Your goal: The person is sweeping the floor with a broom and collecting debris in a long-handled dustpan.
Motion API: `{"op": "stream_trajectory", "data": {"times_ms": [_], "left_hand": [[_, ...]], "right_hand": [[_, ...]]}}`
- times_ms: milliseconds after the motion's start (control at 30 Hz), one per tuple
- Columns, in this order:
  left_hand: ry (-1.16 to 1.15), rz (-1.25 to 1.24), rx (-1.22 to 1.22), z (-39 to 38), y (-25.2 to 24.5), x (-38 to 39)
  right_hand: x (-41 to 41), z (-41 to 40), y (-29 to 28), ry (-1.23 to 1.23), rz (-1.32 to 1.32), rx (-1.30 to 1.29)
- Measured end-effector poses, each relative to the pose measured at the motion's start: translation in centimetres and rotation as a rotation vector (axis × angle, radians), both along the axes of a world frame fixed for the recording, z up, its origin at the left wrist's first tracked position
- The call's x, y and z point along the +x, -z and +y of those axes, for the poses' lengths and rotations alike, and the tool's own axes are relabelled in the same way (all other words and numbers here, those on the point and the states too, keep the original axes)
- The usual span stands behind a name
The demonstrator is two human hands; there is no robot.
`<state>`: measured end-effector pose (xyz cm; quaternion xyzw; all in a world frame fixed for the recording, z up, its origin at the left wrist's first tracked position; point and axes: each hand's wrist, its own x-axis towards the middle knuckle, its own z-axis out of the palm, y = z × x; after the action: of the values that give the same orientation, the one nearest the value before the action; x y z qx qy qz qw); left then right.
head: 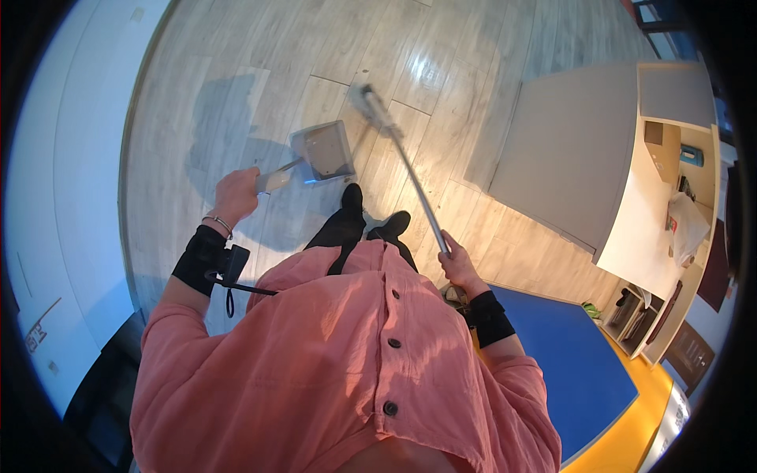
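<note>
My left hand [236,195] grips the handle of a dustpan [324,152], which sits low over the floor ahead of my shoes. A few dark specks show in its pan. In my right hand [460,263] is the grey shaft of a broom [417,183]. The shaft slants away from me, and the broom head [375,109] is down at the floor beyond the dustpan, to its right. That head is blurred, so its bristles are hard to make out. A gap of floor separates it from the dustpan.
Wood-plank flooring [284,35] spreads ahead, with small dark bits near the broom head. A white wall [89,148] runs along the left. To the right stands a grey-sided cabinet [562,154] with open shelves. A blue-and-yellow surface [550,360] lies close by my right arm.
</note>
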<state>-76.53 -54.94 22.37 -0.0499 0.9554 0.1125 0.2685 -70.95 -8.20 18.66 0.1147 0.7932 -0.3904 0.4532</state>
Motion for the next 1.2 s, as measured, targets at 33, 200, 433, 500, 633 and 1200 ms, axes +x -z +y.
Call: {"op": "stream_trajectory", "data": {"times_ms": [33,200,433,500,633,1200], "left_hand": [[-0.009,0.002,-0.001,-0.3,-0.1,0.2],[0.006,0.002,-0.023,-1.6,2.0,2.0],[-0.010,0.026,0.001,-0.5,1.5,2.4],[-0.031,0.018,-0.011,-0.2,1.2,2.8],[-0.085,-0.033,-0.036,-1.7,1.0,4.2],[-0.099,-0.012,-0.041,-2.6,1.4,5.4]], "right_hand": [[1.2,1.0,2.0,0.000,0.001,0.001],[0.7,-1.2,3.3,-0.028,-0.055,0.204],[4.4,-5.5,6.8,-0.041,-0.146,-0.273],[2.6,-6.4,2.6,0.077,-0.255,-0.413],[0.8,-4.2,-1.2,-0.001,-0.270,-0.276],[4.4,-5.1,9.2,-0.101,-0.094,-0.390]]}}
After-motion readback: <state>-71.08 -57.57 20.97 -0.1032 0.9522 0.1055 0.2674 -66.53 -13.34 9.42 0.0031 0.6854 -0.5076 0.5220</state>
